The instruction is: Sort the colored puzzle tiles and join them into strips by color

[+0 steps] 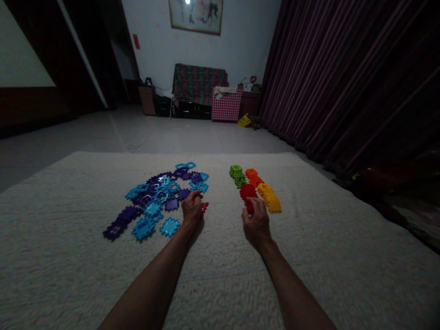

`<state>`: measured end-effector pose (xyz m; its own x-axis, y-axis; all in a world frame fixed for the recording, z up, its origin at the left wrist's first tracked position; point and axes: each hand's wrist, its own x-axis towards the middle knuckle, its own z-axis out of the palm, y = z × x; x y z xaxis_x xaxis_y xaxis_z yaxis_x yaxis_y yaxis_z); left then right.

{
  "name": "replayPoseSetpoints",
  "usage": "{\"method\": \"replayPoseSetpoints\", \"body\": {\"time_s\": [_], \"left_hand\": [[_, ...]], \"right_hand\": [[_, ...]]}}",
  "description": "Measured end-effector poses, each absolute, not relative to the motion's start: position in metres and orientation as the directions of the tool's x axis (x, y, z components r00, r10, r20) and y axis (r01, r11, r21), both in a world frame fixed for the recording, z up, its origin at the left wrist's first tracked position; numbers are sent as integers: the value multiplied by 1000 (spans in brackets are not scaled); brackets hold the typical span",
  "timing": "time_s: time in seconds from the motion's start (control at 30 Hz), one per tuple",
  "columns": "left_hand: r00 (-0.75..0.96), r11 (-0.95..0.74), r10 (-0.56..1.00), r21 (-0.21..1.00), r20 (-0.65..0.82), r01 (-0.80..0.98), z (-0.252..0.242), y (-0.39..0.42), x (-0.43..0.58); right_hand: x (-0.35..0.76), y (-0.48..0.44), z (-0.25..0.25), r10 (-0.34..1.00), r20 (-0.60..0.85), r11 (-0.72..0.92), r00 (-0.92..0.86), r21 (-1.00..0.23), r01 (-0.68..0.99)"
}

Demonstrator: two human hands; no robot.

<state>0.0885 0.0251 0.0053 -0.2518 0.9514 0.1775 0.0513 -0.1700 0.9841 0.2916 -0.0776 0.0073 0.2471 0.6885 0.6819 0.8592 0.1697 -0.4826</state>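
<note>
On a cream rug [309, 238] lies a heap of blue and purple interlocking plastic tiles [158, 197]. To its right are small sorted rows: green tiles [237, 175], orange tiles [253, 177], red tiles [247, 191] and yellow tiles [270, 198]. My left hand [191, 208] is closed at the right edge of the blue heap, pinching a red tile [205, 207] that shows beside its fingers. My right hand [256, 222] rests at the near end of the red row, fingers curled on a red tile there.
A dark striped curtain [343, 82] runs along the right. At the far wall stand a covered table [199, 85], a pink checked box [226, 104] and a yellow object [244, 120] on the tiled floor. A framed picture [195, 16] hangs above.
</note>
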Motion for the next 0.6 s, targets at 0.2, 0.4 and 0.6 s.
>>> {"method": "replayPoseSetpoints", "body": {"time_s": [0.2, 0.4, 0.6], "left_hand": [[-106, -255, 934, 846, 340, 468, 14, 21, 69], [140, -246, 956, 447, 258, 860, 24, -8, 64], [250, -359, 927, 465, 280, 809, 15, -15, 80]], "right_hand": [[272, -81, 7, 799, 601, 375, 18, -521, 766], [271, -81, 8, 802, 597, 390, -11, -510, 767], [269, -82, 5, 818, 575, 386, -20, -522, 761]]}}
